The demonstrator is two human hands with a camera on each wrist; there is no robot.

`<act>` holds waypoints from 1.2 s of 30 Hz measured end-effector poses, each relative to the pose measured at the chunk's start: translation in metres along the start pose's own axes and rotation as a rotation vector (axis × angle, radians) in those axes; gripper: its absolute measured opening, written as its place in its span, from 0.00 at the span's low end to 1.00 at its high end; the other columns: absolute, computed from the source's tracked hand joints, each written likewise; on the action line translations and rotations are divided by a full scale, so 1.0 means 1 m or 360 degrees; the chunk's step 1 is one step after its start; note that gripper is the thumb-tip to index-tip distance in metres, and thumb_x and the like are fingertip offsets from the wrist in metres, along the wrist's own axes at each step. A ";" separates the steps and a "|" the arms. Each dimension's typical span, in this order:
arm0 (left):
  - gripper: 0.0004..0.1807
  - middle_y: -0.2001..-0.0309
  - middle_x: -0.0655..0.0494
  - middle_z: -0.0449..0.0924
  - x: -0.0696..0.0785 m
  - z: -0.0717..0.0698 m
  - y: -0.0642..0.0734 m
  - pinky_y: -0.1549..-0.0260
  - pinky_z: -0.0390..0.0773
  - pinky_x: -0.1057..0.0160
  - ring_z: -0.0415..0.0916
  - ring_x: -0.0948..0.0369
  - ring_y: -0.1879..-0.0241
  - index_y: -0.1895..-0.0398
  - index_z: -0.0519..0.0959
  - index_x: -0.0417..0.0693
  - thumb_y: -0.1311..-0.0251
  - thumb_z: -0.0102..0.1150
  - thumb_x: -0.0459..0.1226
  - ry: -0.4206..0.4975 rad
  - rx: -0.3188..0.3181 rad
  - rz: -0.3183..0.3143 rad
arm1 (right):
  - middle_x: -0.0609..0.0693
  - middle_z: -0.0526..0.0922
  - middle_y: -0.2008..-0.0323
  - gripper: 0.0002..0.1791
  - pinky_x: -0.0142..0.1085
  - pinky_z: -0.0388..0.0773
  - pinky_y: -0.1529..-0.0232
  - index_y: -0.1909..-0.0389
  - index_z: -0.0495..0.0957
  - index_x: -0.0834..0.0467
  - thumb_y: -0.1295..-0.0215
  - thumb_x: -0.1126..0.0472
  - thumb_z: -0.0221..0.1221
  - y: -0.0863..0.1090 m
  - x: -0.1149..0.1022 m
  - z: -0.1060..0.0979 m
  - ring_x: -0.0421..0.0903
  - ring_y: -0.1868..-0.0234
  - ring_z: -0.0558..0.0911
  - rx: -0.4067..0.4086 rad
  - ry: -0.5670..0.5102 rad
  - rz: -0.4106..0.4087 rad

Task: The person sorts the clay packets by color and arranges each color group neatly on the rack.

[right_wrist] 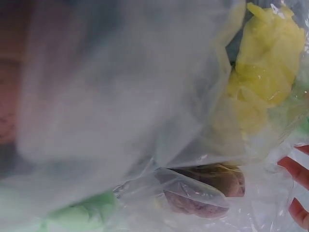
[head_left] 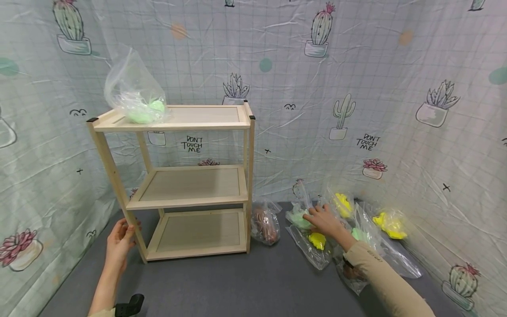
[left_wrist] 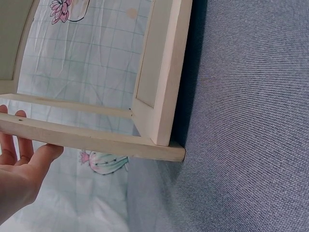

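Note:
A pale wooden three-tier shelf (head_left: 186, 203) stands on the grey floor. On its top tier, at the left, sits a clear bag of green pieces (head_left: 136, 94). My left hand (head_left: 122, 233) grips the shelf's front-left leg (left_wrist: 96, 140), with the fingers behind it and the thumb (left_wrist: 48, 153) against the wood. To the right of the shelf, my right hand (head_left: 322, 220) rests on a clear bag of green pieces (head_left: 298, 219) with its fingers stretched out. In the right wrist view, plastic fills the frame over yellow pieces (right_wrist: 265, 72) and brown pieces (right_wrist: 207, 193), and two fingertips (right_wrist: 295, 170) show at the right edge.
A bag of brown pieces (head_left: 266, 224) leans by the shelf's front-right leg. Several more clear bags lie on the floor at the right, including yellow ones (head_left: 343, 203) (head_left: 390, 224) (head_left: 317, 240). A cactus-print sheet covers the walls all round. The lower two tiers hold nothing.

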State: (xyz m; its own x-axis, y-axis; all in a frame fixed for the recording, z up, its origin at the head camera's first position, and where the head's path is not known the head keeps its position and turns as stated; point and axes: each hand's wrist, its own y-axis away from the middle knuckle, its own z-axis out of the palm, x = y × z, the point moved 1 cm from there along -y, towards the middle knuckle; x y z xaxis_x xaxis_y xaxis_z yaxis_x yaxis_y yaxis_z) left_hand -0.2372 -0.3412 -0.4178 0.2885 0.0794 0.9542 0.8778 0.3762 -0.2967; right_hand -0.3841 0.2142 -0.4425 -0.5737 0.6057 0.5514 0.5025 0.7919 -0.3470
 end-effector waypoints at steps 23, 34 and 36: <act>0.12 0.65 0.82 0.74 -0.002 -0.002 -0.003 0.74 0.69 0.76 0.71 0.82 0.64 0.50 0.67 0.57 0.36 0.42 0.43 -0.0104 -0.0023 -0.0016 | 0.52 0.64 0.72 0.27 0.45 0.56 0.70 0.69 0.65 0.55 0.64 0.50 0.71 -0.018 0.005 -0.022 0.48 0.74 0.59 0.0324 -0.0069 0.0261; 0.11 0.65 0.80 0.75 -0.003 -0.003 -0.003 0.73 0.70 0.76 0.72 0.81 0.64 0.52 0.67 0.59 0.37 0.43 0.41 -0.0034 -0.0039 0.0007 | 0.54 0.68 0.70 0.27 0.48 0.62 0.71 0.68 0.69 0.55 0.68 0.52 0.73 -0.033 0.021 -0.068 0.51 0.72 0.63 0.0608 -0.0079 0.0414; 0.11 0.65 0.80 0.75 -0.003 -0.003 -0.003 0.73 0.70 0.76 0.72 0.81 0.64 0.52 0.67 0.59 0.37 0.43 0.41 -0.0021 -0.0041 0.0009 | 0.55 0.68 0.69 0.25 0.49 0.61 0.70 0.67 0.69 0.55 0.65 0.54 0.72 -0.038 0.024 -0.079 0.52 0.72 0.64 0.0647 -0.0106 0.0440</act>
State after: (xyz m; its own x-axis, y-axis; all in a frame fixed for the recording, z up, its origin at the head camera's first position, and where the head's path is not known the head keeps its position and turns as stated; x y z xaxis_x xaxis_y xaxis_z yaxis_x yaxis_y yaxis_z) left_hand -0.2395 -0.3450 -0.4200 0.2888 0.0937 0.9528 0.8857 0.3517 -0.3031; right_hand -0.3659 0.1927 -0.3557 -0.5012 0.7906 0.3518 0.3565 0.5590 -0.7486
